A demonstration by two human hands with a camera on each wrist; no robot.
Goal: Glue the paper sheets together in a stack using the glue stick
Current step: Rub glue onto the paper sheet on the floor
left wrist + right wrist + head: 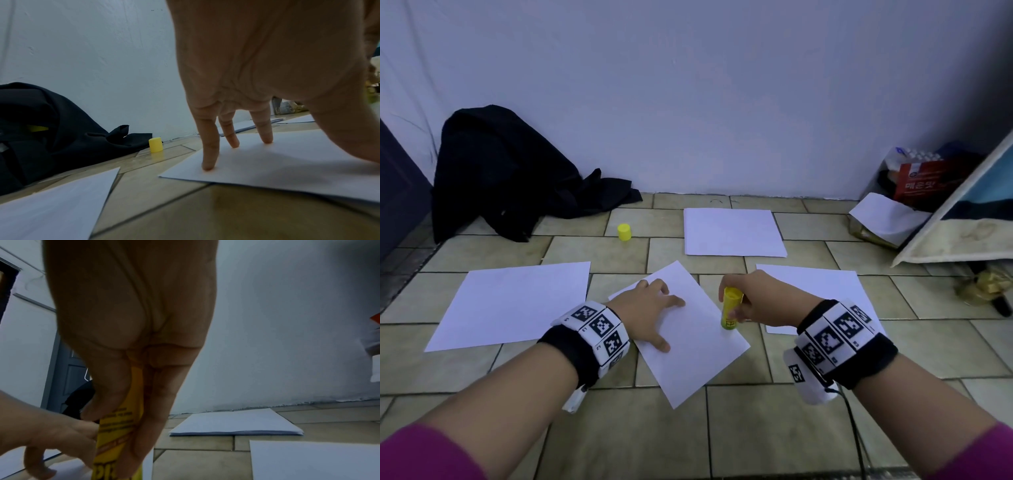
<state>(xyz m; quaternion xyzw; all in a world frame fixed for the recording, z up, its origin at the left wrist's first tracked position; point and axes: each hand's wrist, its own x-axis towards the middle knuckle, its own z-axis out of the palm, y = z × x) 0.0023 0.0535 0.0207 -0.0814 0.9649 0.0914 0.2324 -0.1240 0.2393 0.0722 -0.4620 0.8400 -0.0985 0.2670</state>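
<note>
Two hands work over a tilted paper sheet [688, 329] on the tiled floor.
Left hand [650, 308] presses it flat, fingers spread; right hand [748, 301] grasps the uncapped glue stick [731, 308] at its edge. Steady, even strokes along edges would bond best.

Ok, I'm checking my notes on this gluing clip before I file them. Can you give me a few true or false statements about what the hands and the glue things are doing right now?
1. The right hand grips the glue stick. True.
2. The left hand is lifting the angled sheet off the floor. False: its spread fingers press the sheet flat on the tiles.
3. The yellow cap stands on the floor near the dark cloth. True.
4. The cap is on the glue stick. False: it stands apart, on the tiles.
5. The stack by the wall is untouched by either hand. True.
</note>
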